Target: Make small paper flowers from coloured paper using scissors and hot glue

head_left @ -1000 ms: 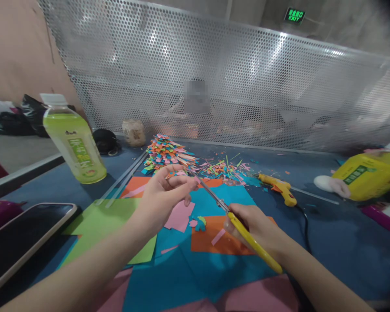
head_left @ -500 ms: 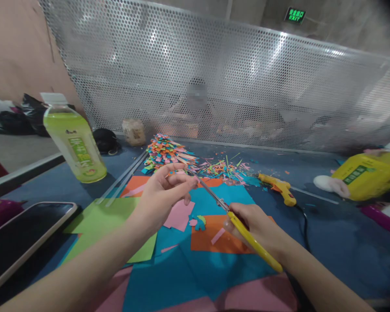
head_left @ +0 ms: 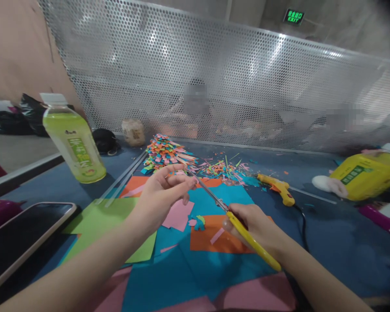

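Observation:
My right hand (head_left: 251, 223) grips yellow-handled scissors (head_left: 245, 238), whose blades point up and left toward my other hand. My left hand (head_left: 167, 188) is curled in a pinch at the blade tips; anything between its fingers is too small or hidden to name. Below the hands lie sheets of coloured paper: blue (head_left: 169, 277), orange (head_left: 201, 240), green (head_left: 117, 225) and pink (head_left: 178, 216). A small cluster of cut blue, pink and green paper (head_left: 199, 223) rests at the edge of the orange sheet. Behind my left hand stands a cone (head_left: 165, 151) covered in layered paper strips.
Paper scraps (head_left: 227, 169) are heaped beside a yellow glue gun (head_left: 277, 186). Clear glue sticks (head_left: 123, 177), a green drink bottle (head_left: 76, 143) and a phone (head_left: 22, 242) are on the left. A yellow package (head_left: 367, 175) lies right; a perforated metal screen (head_left: 214, 73) stands behind.
Hands and scissors hold nearly the same pose. The whole view has shifted very slightly; nothing on the table has visibly moved.

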Tool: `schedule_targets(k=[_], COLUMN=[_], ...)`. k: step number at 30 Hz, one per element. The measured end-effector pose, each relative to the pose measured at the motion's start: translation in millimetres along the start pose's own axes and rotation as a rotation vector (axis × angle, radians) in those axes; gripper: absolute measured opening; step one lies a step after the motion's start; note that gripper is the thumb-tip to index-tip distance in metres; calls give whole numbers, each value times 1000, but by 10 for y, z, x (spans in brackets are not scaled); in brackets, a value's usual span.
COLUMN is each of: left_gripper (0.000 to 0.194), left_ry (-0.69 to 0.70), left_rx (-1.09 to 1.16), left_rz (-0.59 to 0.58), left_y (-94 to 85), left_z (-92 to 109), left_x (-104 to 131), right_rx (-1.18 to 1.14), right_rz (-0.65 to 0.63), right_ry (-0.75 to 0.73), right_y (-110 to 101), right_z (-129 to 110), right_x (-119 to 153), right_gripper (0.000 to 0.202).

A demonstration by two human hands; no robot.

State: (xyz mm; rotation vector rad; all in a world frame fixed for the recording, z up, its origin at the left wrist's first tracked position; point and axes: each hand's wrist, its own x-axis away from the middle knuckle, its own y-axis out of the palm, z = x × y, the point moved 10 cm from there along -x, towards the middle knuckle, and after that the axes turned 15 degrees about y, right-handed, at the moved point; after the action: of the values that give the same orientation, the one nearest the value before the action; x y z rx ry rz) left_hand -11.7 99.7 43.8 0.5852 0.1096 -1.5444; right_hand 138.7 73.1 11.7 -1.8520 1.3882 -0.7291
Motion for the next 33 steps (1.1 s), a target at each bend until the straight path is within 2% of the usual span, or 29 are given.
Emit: schedule_targets(k=[16, 21, 24, 25, 27, 30, 33], left_gripper=[42, 36, 29, 23, 16, 7, 11], left_ry=[-1, 44, 69, 68, 56, 117, 197], left_rx=[-15, -76, -295, -438, -523, -624, -727], left_rz=[11, -33, -116, -204, -315, -456, -554], left_y=[-22, -66, -92, -46, 57, 308, 576], left_z=[-36, -35, -105, -162, -293, -426, -530], left_x=[-23, -87, -152, -180, -260, -464, -715], right_rx=[-20, -20, -36, -47, -74, -132, -185], right_rz=[74, 191, 301, 350, 416, 458, 487], right_ry=[-36, 16, 35, 34, 37, 86, 122], right_y=[-86, -216, -364, -429, -533, -632, -684], right_z=[-71, 67, 170, 195, 238, 336, 432], right_x=[-18, -118, -170, -172, -173, -190, -227], right_gripper=[41, 39, 39, 39, 39, 39, 41])
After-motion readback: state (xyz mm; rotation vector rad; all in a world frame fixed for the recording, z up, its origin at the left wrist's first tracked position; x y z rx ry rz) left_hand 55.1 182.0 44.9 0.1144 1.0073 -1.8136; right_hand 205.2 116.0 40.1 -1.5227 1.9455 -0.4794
